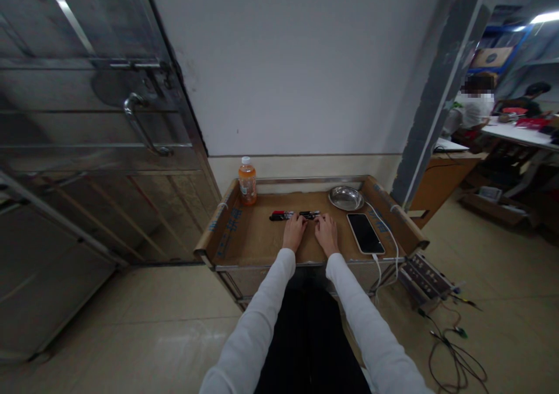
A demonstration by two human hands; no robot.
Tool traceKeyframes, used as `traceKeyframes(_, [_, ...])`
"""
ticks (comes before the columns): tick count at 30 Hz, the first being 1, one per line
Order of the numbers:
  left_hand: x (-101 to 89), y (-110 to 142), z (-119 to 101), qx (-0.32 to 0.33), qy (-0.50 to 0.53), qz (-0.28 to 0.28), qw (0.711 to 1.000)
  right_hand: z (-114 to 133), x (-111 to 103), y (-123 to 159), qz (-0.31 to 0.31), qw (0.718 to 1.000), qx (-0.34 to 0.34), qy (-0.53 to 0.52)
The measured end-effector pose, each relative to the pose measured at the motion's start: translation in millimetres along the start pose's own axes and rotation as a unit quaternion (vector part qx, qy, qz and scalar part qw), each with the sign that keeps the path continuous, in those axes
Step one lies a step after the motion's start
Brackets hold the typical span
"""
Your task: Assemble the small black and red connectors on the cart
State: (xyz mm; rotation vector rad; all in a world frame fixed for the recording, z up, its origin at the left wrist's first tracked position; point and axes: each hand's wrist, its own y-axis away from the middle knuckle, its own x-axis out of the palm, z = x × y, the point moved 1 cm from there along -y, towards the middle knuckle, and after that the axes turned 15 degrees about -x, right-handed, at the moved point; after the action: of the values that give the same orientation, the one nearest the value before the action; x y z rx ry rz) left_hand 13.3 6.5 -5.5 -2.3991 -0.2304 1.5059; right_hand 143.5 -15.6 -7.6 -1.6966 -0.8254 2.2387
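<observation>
Several marker pens [279,215] lie side by side across the cardboard-covered tray top of a small cart, one with a red part near its left end. My left hand [295,231] has its bent fingers on the middle of the pens. Close beside it, my right hand [326,234] closes its fingertips at their right end. The fingers hide part of the pens, so I cannot make out how many each hand touches. A smartphone [365,234] with a white cable lies right of my right hand. Behind it sits a shallow round metal dish [345,197].
An orange drink bottle [247,181] stands at the tray's back left corner. The tray [253,245] has raised sides and backs onto a wall. A metal door [100,120] is on the left. Cables [456,353] and an electrical box [425,280] lie on the right floor; people sit beyond.
</observation>
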Motion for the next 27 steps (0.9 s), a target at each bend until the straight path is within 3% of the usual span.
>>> traceKeyframes(14, [1.3,1,-1,-0.003,-0.041,-0.013,0.999,2,0,-1,0.03,0.999,-0.008,-0.005])
traceKeyframes(17, [-4.6,4,-3,-0.046,-0.069,-0.036,0.996,2,0,-1,0.038,0.999,-0.001,-0.004])
traceKeyframes(23, [-15.6,11,-4,-0.21,-0.093,-0.144,0.962,4,-2,-2,0.043,0.999,0.002,-0.007])
traceKeyframes(27, [-18.8,13,-7,-0.228,-0.097,-0.142,0.958,7,-5,-3,0.037,0.999,-0.026,-0.029])
